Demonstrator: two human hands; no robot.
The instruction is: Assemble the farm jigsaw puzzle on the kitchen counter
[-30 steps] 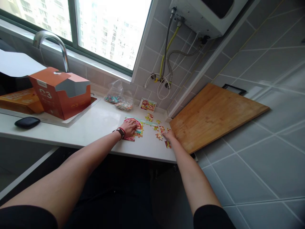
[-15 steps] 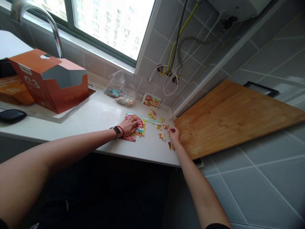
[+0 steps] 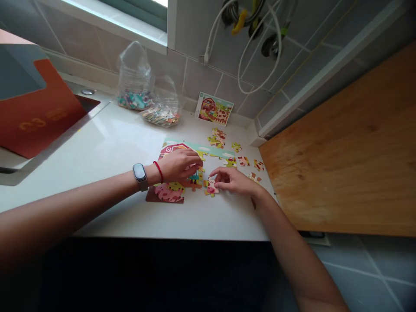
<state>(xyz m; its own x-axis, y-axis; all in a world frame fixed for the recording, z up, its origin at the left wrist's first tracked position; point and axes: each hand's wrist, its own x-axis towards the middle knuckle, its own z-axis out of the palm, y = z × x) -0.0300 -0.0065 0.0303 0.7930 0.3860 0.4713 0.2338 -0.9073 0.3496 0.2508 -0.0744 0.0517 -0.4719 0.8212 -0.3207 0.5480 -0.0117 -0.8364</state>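
A partly assembled farm jigsaw puzzle (image 3: 169, 193) lies on the white counter, showing a red barn and a pink pig. My left hand (image 3: 182, 165) rests palm down over its middle, fingers a little bent and covering part of the picture. Just right of the joined part, my right hand (image 3: 232, 180) pinches a puzzle piece with a cow's face (image 3: 212, 186) between thumb and fingers, close to the counter. Loose pieces lie beyond and beside that hand, among them a brown-and-pink cluster (image 3: 218, 138) and a green piece (image 3: 236, 147).
Against the tiled wall leans a reference picture card (image 3: 214, 108). Two clear bags of small pieces (image 3: 134, 97) stand at the back. An orange box (image 3: 42, 112) is at the left, and a wooden board (image 3: 341, 164) leans along the right side.
My right hand has come left from the loose pieces to the puzzle's edge, bringing the cow-face piece. My left hand stays on the puzzle with its fingers more bent. The view has moved closer.
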